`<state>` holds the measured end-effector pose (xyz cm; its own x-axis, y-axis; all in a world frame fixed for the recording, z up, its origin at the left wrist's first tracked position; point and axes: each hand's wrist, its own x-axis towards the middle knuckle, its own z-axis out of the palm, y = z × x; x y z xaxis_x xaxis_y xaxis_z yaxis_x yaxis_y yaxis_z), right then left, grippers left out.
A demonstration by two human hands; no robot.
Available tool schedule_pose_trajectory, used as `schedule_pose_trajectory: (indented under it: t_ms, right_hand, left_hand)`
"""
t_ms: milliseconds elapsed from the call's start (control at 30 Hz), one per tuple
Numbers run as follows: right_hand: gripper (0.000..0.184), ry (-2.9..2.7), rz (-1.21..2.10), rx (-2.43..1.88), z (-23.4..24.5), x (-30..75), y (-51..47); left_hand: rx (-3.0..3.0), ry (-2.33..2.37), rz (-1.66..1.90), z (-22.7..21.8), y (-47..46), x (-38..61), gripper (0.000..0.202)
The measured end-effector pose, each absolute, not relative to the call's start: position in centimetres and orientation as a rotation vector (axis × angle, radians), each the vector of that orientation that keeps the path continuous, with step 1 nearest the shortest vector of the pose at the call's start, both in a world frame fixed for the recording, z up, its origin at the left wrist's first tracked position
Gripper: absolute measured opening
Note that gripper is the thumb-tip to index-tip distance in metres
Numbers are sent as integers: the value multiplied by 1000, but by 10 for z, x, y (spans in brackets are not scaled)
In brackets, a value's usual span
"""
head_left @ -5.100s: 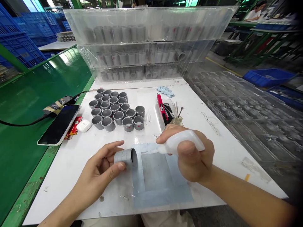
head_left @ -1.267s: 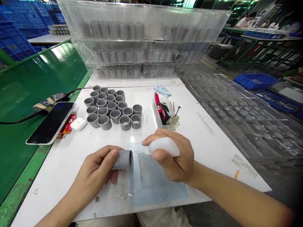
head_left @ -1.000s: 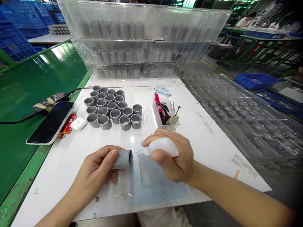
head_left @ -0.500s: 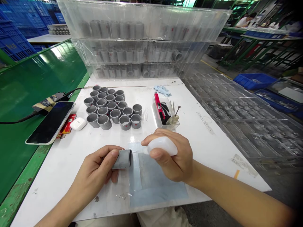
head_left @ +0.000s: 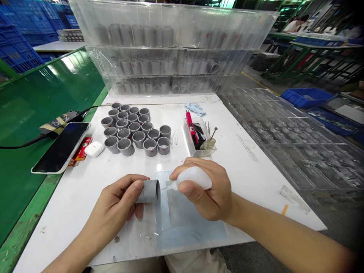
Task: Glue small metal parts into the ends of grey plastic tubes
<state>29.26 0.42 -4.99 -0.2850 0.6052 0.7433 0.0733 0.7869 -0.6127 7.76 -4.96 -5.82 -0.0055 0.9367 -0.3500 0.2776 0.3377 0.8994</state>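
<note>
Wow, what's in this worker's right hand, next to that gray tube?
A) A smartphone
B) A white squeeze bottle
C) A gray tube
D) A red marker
B. The right hand grips a white squeeze bottle, its thin nozzle pointing toward the gray tube held in the left hand.

phone (head_left: 61,148) left of pipe sleeves (head_left: 133,132) | tool tray (head_left: 196,146) right of them | clear bins (head_left: 170,60) stacked behind

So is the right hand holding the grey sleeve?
No, the right hand grips a white squeeze bottle; the left hand holds the grey sleeve.
</note>
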Motion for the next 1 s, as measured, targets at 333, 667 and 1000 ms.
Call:
schedule_pose_trajectory:
  t_ms: [333,667,1000]
  right_hand:
    - [28,-1808,646,-497,-49,292,2]
    - [36,-1641,799,-616,-47,297,4]
    - [30,-1738,621,-626,-52,293,6]
  left_hand:
    - [1153,1538,765,-59,-50,77,52]
    - [1190,1502,786,-58,-51,75,44]
    - [1197,1513,804,-58,-52,75,41]
